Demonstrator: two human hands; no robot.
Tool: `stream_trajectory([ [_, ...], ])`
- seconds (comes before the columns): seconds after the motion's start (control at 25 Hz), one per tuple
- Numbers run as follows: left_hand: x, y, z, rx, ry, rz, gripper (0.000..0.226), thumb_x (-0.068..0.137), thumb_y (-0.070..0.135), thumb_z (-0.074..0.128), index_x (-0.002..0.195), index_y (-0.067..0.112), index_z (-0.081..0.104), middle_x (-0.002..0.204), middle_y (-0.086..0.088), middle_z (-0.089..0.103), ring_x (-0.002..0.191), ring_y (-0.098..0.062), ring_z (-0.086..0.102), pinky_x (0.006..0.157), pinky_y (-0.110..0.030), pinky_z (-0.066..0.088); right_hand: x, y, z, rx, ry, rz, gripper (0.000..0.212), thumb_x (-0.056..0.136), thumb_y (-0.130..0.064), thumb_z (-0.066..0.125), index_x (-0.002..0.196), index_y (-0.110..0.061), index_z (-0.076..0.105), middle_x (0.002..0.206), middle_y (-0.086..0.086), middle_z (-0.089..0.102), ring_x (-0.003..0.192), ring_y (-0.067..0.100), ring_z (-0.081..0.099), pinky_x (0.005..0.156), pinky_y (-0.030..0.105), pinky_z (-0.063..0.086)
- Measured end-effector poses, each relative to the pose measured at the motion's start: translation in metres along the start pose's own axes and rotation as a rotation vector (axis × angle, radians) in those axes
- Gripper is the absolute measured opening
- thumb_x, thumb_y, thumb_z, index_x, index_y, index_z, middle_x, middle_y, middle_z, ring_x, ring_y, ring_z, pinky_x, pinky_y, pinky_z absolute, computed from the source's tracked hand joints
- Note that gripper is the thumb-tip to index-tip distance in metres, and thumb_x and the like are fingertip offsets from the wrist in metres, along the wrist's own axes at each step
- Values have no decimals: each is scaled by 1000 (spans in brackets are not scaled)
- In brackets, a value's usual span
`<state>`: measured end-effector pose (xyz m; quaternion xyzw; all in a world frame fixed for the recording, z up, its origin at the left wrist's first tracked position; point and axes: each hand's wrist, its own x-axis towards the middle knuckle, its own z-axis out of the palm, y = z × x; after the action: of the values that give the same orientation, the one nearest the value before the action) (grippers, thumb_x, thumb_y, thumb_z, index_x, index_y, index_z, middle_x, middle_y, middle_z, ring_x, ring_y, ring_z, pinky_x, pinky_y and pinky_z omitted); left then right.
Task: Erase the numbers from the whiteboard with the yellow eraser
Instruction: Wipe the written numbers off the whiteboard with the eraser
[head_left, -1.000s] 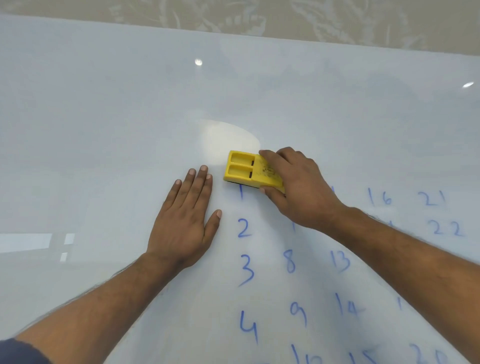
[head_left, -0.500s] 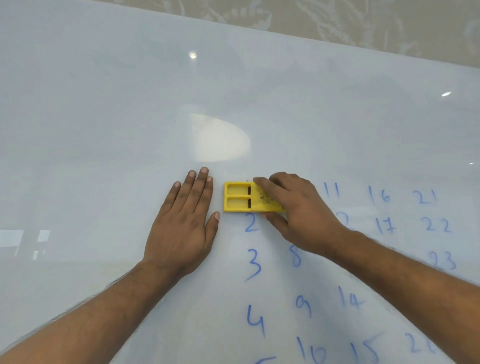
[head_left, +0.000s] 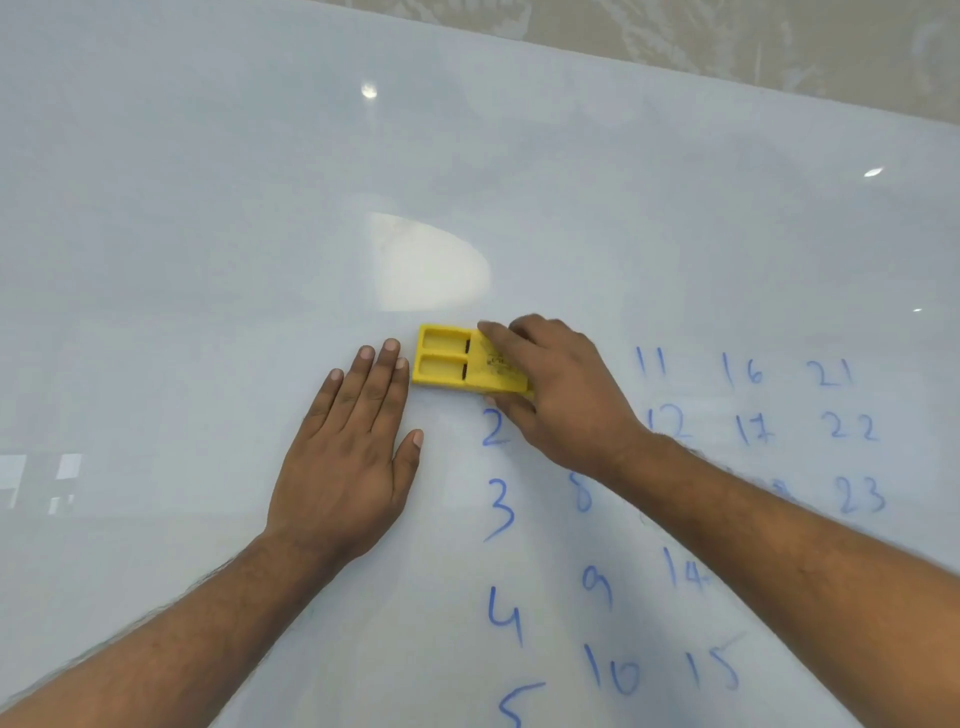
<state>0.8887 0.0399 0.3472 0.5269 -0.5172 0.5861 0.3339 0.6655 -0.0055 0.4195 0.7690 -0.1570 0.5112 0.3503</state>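
Note:
My right hand (head_left: 561, 395) grips the yellow eraser (head_left: 447, 364), a flat plastic block with two recesses at its left end, pressed on the whiteboard (head_left: 208, 234) just above the blue 2 (head_left: 492, 427). Blue handwritten numbers (head_left: 748, 431) run in columns below and to the right of the eraser. No digit shows above the 2 at the head of the left column. My right forearm hides part of the middle columns. Flat on the board just left of the eraser lies my left hand (head_left: 348, 457), fingers together.
The whiteboard's far edge (head_left: 675, 65) meets a patterned beige surface (head_left: 779, 41) at the top right. Bright reflections (head_left: 426, 265) lie on the board above the eraser. The left half of the board carries no writing.
The eraser in my right hand slid down over the 1 at the head of the left column, and that digit no longer shows. My left hand stayed flat in place.

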Motion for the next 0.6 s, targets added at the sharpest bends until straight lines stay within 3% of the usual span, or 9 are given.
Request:
stream_trajectory([
  [0.24,-7,3,-1,-5,-9,-24,65,102,37,28,158,4,18,168,-9,14,156,-24,14,125,-45,18,-34,13,-7,-65,-88,-56,58,83,-28,67,136,-14,48,113,6,57,95,27,53,83,36,41],
  [0.48,-7,3,-2,-1,-10,-22,65,102,37,27,157,4,19,168,-9,16,155,-24,15,125,-43,16,18,19,-5,-38,46,111,62,83,-27,67,140,-15,45,116,8,55,99,29,51,87,39,40],
  [0.6,-9,2,-1,-3,-8,-27,65,102,37,29,158,5,18,168,-9,15,156,-24,14,125,-44,17,15,9,1,-15,57,107,62,82,-27,68,139,-14,46,114,8,56,98,29,51,84,38,40],
])
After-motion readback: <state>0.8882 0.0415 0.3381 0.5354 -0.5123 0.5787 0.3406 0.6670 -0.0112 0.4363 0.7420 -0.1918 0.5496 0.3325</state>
